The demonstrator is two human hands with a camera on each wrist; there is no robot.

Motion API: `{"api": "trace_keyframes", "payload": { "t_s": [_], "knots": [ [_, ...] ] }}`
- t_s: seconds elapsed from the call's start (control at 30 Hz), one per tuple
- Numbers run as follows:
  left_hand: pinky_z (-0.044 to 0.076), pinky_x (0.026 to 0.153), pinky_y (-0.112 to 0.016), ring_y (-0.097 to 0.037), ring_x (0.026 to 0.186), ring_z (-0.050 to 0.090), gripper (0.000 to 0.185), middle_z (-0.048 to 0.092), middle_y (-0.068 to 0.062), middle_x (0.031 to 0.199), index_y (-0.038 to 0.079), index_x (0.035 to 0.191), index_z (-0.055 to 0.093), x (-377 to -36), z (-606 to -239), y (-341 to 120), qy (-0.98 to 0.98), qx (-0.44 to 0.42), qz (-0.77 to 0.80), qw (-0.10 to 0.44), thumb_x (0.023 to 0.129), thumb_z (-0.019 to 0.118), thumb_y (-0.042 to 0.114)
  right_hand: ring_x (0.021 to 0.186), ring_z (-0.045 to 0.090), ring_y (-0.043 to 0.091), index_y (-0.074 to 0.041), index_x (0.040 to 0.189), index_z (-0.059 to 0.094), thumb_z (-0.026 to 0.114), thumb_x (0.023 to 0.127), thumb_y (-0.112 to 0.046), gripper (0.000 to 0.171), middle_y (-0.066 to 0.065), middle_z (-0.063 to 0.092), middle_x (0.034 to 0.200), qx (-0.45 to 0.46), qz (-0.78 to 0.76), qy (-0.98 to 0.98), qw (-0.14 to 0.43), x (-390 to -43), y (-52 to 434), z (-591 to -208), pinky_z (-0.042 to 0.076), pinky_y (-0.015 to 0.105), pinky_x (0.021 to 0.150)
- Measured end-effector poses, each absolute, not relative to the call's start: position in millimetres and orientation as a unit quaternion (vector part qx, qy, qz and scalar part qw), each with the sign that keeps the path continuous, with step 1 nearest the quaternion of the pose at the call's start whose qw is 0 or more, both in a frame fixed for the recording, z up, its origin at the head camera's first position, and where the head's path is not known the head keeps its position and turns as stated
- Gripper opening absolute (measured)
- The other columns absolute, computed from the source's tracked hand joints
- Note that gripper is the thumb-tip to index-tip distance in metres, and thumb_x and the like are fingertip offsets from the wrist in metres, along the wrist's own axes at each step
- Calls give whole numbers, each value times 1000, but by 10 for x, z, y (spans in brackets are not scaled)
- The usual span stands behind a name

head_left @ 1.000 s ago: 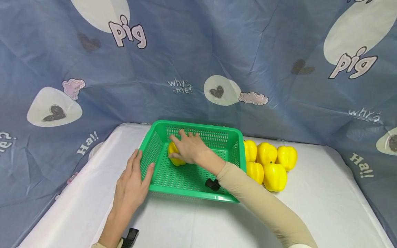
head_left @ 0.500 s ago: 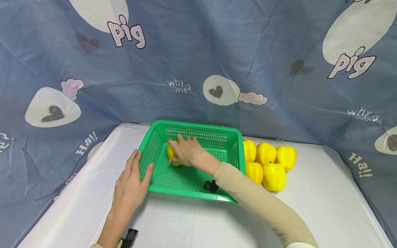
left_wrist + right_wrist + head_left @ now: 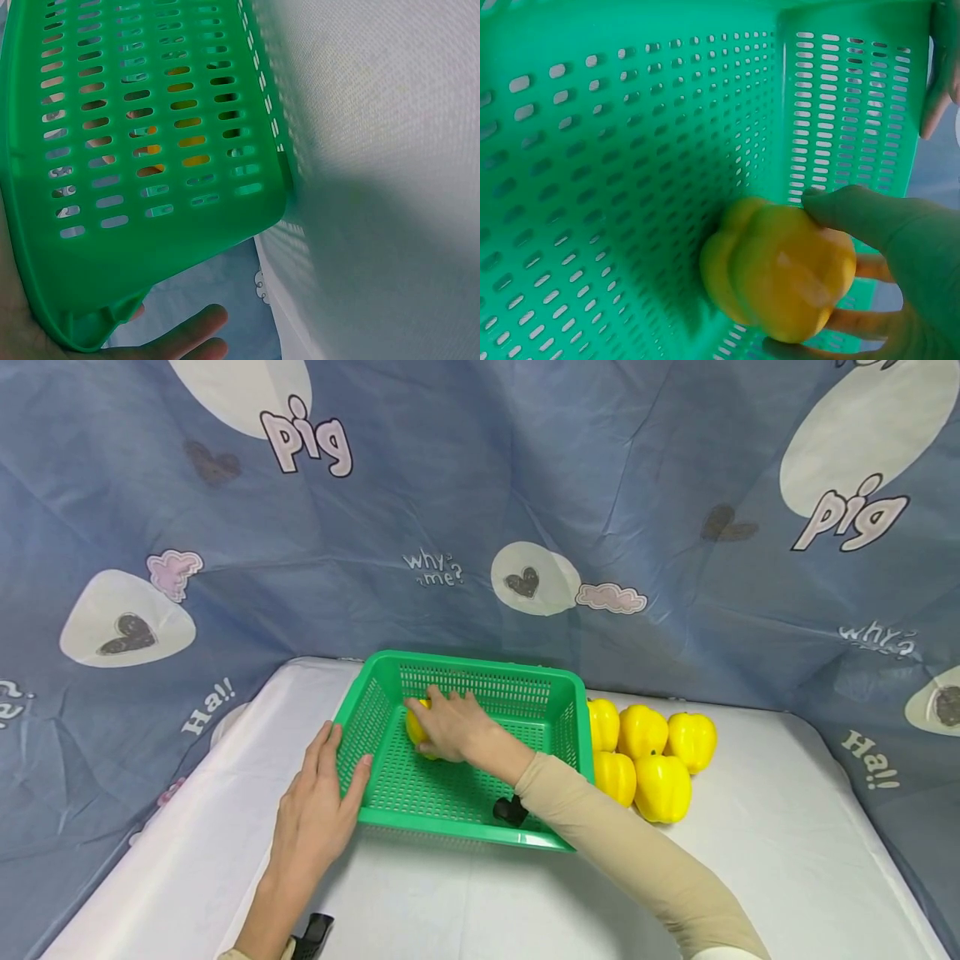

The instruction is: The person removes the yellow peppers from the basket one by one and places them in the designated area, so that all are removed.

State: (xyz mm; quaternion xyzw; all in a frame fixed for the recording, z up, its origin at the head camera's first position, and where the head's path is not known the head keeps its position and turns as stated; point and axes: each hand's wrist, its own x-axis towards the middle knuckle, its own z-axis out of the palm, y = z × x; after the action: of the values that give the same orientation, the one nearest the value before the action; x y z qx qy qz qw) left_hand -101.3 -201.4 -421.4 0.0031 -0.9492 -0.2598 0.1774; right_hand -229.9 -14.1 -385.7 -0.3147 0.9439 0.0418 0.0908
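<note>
Pepper [image 3: 780, 270] has settled deeper in the basket [image 3: 480, 831]; your right hand [image 3: 450, 727] still grips it while your left hand [image 3: 315, 810], flat, steadies the rim.

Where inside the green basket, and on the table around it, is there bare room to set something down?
Inside the green slotted plastic basket, the floor right of the right hand holding a yellow pepper is bare. The white table in front is free. Crowded: five loose yellow peppers against the basket's right wall; left hand on its left rim.

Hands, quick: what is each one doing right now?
Left hand: open, resting against the green basket at its left wall.
Right hand: holding a yellow bell pepper inside the basket.
</note>
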Motion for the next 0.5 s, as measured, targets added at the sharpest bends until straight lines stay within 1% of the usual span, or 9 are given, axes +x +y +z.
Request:
{"api": "trace_keyframes", "payload": {
  "t_s": [0.2, 0.37, 0.5],
  "knots": [
    [52, 99, -74, -60, 131, 61, 71, 37, -26, 171, -6, 163, 38, -1018, -4213, -2012, -949, 3, -260, 178, 114, 50, 44, 132, 65, 37, -29, 165, 35, 68, 103, -54, 75, 13, 50, 158, -310, 45, 945, 92, -2314, -133, -3855, 50, 59, 119],
    [52, 99, -74, -60, 131, 61, 71, 37, -27, 171, -6, 163, 38, -1016, -4215, -2014, -949, 3, -260, 177, 114, 50, 44, 138, 62, 40, -30, 167, 34, 70, 102, -53, 78, 13, 50, 159, -307, 50, 946, 97, -2310, -119, -3817, 47, 61, 121],
    [52, 99, -74, -60, 132, 60, 71, 37, -27, 171, -7, 163, 37, -1018, -4218, -2015, -949, 3, -261, 176, 114, 50, 44, 138, 62, 41, -30, 166, 36, 71, 102, -53, 76, 13, 50, 159, -304, 56, 947, 88, -2299, -89, -3762, 45, 62, 123]
  ]
}}
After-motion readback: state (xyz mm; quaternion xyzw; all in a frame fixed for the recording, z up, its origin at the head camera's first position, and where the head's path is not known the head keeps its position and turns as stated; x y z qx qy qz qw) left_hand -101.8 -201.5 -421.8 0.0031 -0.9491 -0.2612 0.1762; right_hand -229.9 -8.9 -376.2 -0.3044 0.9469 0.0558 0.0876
